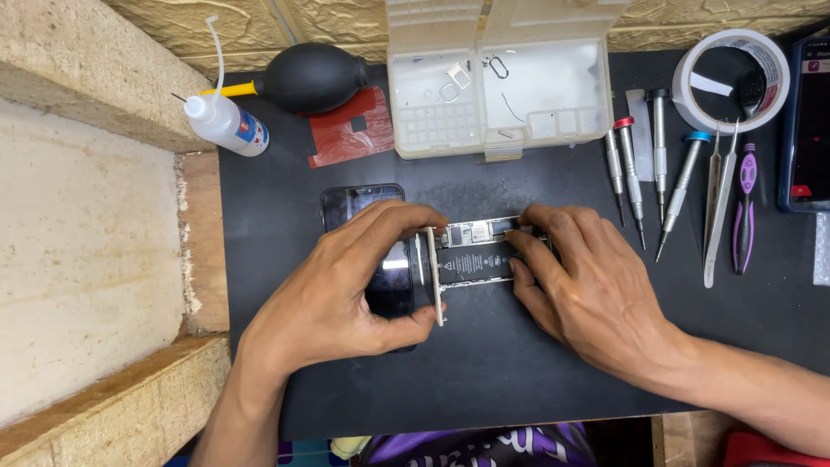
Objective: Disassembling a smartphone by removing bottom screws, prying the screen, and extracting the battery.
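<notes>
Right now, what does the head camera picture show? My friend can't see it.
Two hands work on an opened phone on a black mat: the left hand holds its lifted screen, the right hand rests on its body. Screwdrivers, tweezers, tape and a clear parts box lie behind.
</notes>
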